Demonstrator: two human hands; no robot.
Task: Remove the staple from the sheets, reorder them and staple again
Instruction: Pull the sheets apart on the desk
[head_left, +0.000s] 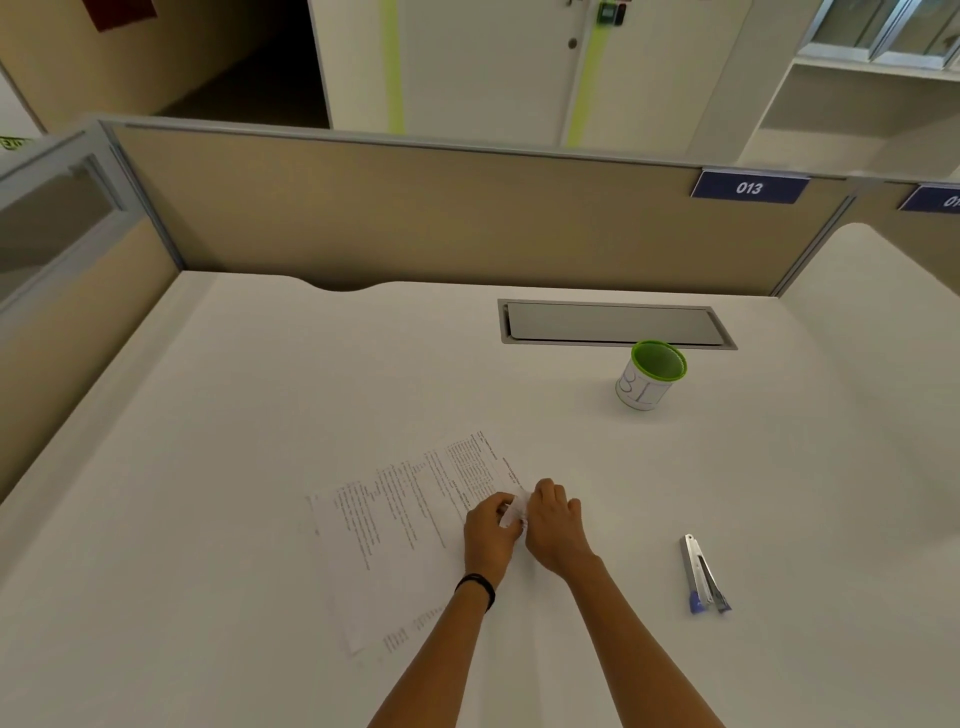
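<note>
Sheets (395, 519) lie flat on the desk (249, 405), lower centre of frame, with the right-hand corner (516, 512) lifted. Left hand (488, 535) and right hand (556, 525) meet at that corner, the fingers of both curled and pinching the raised paper from either side. Staple too small to make out.

Judged step: prying the staple out. To do it well:
- Brace the paper with the left pinch.
- Straighten both legs first.
- Draw the staple out square to the page, slowly, to avoid tearing.

Stapler (704, 577) lies well apart, lower right. Green cup (652, 374), right of centre, could take the spent staple.
</note>
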